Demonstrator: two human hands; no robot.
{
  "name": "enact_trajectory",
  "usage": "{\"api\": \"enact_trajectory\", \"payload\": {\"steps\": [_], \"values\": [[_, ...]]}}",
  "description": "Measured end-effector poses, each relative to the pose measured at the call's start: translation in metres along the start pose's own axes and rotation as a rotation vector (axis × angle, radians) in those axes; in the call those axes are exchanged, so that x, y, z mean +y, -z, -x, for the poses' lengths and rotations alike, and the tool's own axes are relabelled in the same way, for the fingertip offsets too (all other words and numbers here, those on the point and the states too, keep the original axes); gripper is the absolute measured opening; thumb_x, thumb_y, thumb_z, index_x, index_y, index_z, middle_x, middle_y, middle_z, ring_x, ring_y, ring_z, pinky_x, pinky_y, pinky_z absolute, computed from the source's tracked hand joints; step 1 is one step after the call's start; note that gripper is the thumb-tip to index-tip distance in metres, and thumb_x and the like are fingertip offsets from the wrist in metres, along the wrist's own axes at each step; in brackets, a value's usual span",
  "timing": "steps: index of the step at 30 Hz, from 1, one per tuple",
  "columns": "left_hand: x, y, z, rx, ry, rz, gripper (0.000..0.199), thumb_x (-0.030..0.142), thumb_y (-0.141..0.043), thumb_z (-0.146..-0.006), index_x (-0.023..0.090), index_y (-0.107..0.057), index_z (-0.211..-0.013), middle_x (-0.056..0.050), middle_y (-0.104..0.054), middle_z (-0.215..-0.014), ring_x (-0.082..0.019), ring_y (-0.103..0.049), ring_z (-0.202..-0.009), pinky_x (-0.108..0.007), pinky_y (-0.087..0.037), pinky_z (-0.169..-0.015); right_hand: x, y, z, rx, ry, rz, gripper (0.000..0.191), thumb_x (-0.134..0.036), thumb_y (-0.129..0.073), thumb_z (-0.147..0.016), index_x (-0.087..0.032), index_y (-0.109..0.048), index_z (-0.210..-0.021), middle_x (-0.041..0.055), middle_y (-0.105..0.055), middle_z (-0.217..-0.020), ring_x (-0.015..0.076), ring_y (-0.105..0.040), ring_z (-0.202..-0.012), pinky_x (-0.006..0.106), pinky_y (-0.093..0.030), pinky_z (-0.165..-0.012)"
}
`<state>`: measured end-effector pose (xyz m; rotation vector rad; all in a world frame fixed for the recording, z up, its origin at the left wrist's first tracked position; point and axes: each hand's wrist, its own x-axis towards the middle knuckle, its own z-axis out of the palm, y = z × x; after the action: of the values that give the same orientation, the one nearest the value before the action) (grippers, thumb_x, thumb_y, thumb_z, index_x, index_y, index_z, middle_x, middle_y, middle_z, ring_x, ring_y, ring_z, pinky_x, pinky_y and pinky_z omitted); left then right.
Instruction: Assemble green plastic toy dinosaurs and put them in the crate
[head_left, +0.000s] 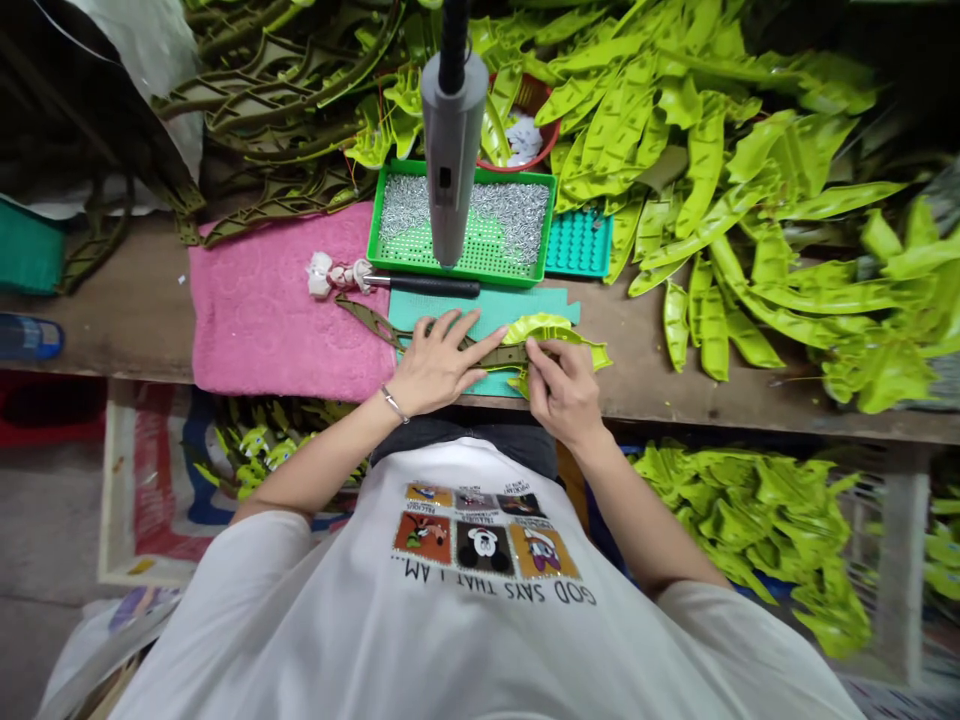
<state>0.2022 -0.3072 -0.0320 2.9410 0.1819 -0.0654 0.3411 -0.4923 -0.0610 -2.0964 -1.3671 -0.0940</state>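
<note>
My left hand (439, 362) lies with spread fingers over a long olive-green plastic strip (367, 318), pressing it down on the teal mat (491, 303). My right hand (564, 388) pinches at the strip's right end; anything small between thumb and finger is hidden. Beneath that end sits a lime-green plastic shell (544, 325), partly covered by the hand. Just beyond, a screwdriver with a black handle (442, 287) rests along the mat's far edge. A grey cylindrical power driver (454, 150) hangs above a green tray (373, 245) of small metal screws.
Lime-green shells (705, 180) are heaped at the back right, and olive strips (277, 100) at the back left. A pink towel (277, 330) covers the left bench. A red bowl (553, 135) and a teal tray (577, 245) stand behind. Crates (120, 480) sit below the bench edge.
</note>
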Motion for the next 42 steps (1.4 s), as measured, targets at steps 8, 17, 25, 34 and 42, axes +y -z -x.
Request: {"api": "enact_trajectory", "payload": {"steps": [8, 17, 25, 34, 42], "values": [[0.007, -0.006, -0.009, 0.009, -0.020, -0.005, 0.064, 0.049, -0.050, -0.099, 0.027, -0.034, -0.157, -0.018, -0.037, -0.159, -0.036, -0.034, -0.146, -0.057, -0.031, -0.112, 0.002, -0.007, 0.005, 0.051, 0.036, 0.040, 0.032, -0.027, -0.056, -0.093, -0.021, -0.067, -0.122, 0.0148, -0.069, -0.122, 0.0296, -0.062, -0.113, 0.054, -0.054, -0.098], [-0.040, 0.027, 0.074, 0.177, 0.100, -0.021, 0.048, 0.043, -0.046, -0.101, 0.019, -0.052, -0.142, -0.014, -0.065, -0.115, -0.025, -0.061, -0.100, -0.039, -0.051, -0.085, 0.005, 0.030, -0.013, 0.280, 0.130, -0.077, 0.052, -0.026, -0.053, -0.095, -0.031, -0.051, -0.147, 0.0126, -0.057, -0.142, 0.0319, -0.061, -0.124, 0.051, -0.055, -0.100], [-0.100, 0.104, 0.072, 0.366, 0.225, -0.234, 0.042, 0.041, -0.045, -0.103, 0.018, -0.060, -0.134, -0.009, -0.063, -0.091, -0.020, -0.061, -0.078, -0.030, -0.048, -0.070, 0.000, 0.017, -0.012, 0.279, 0.038, -0.112, 0.045, -0.021, -0.058, -0.093, -0.029, -0.059, -0.138, 0.0133, -0.064, -0.127, 0.0279, -0.066, -0.112, 0.047, -0.059, -0.090], [-0.127, 0.140, 0.086, 0.140, 0.115, 0.239, 0.030, 0.046, -0.058, -0.094, 0.023, -0.078, -0.093, -0.007, -0.069, -0.086, -0.018, -0.065, -0.080, -0.028, -0.053, -0.073, 0.018, 0.005, 0.009, 0.257, -0.099, -0.111, 0.033, -0.025, -0.059, -0.094, -0.027, -0.066, -0.126, 0.0120, -0.069, -0.118, 0.0275, -0.068, -0.108, 0.051, -0.060, -0.091], [-0.176, 0.240, 0.060, 0.715, 0.403, 0.207, 0.065, 0.060, -0.083, -0.067, 0.012, -0.071, -0.110, 0.004, -0.069, -0.087, -0.012, -0.057, -0.082, -0.039, -0.051, -0.089, 0.011, -0.001, -0.003, 0.266, -0.093, -0.156, 0.025, -0.024, -0.057, -0.095, -0.023, -0.069, -0.117, 0.0117, -0.070, -0.113, 0.0252, -0.069, -0.102, 0.048, -0.061, -0.087]]}}
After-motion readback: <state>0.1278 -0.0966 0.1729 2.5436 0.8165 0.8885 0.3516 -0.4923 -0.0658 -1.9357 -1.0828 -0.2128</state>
